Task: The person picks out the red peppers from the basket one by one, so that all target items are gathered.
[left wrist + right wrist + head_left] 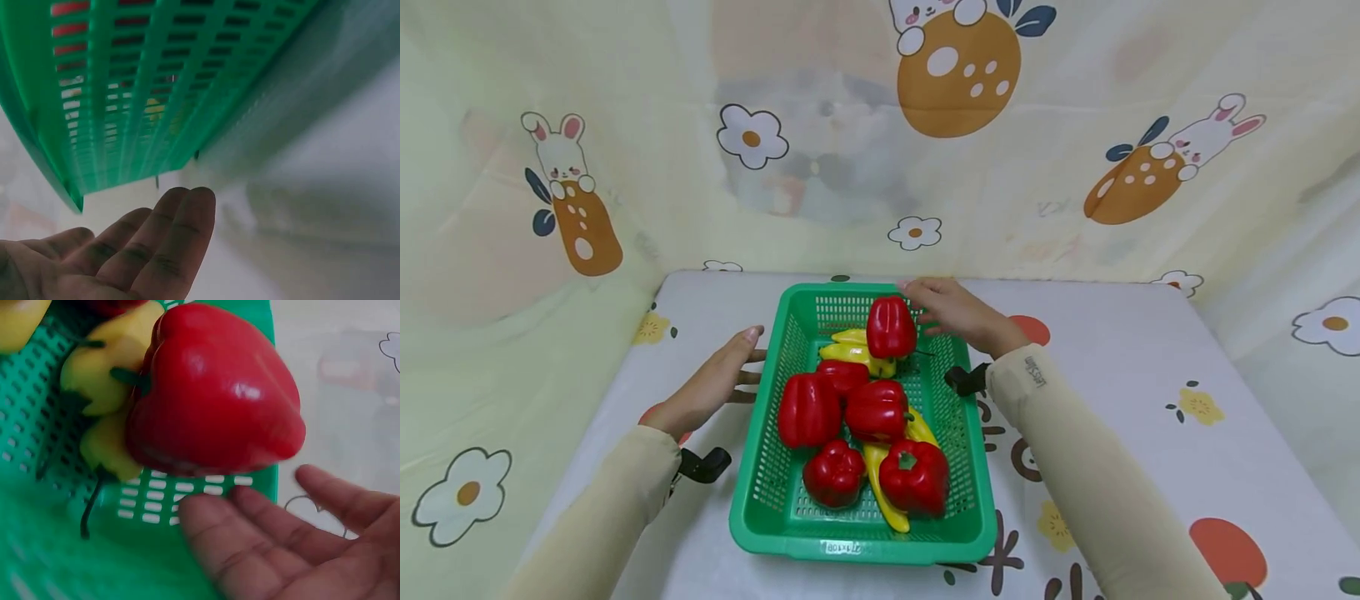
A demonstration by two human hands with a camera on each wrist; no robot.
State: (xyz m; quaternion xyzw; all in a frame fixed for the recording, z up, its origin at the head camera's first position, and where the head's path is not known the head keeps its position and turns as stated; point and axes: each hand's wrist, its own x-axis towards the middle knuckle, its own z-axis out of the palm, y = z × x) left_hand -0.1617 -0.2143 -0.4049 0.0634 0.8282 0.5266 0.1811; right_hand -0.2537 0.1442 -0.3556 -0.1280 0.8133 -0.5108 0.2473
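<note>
A green plastic basket point(925, 551) with slotted walls holds several red bell peppers point(808, 410) and yellow peppers point(859, 355). One red bell pepper point(891, 327) lies on top of yellow ones near the far right corner. Beside it, at the basket's far right rim, is my right hand point(958, 312); in the right wrist view its fingers are spread, with a gap to the pepper point(219, 394). My left hand point(711, 383) stays outside the basket's left wall, fingers extended and holding nothing. The left wrist view shows that hand point(134, 250) apart from the wall point(37, 75).
A white patterned cloth point(1112, 375) covers the table under the basket. Printed curtains point(820, 250) hang behind and at both sides. Black wrist mounts point(703, 465) stick out from both sleeves.
</note>
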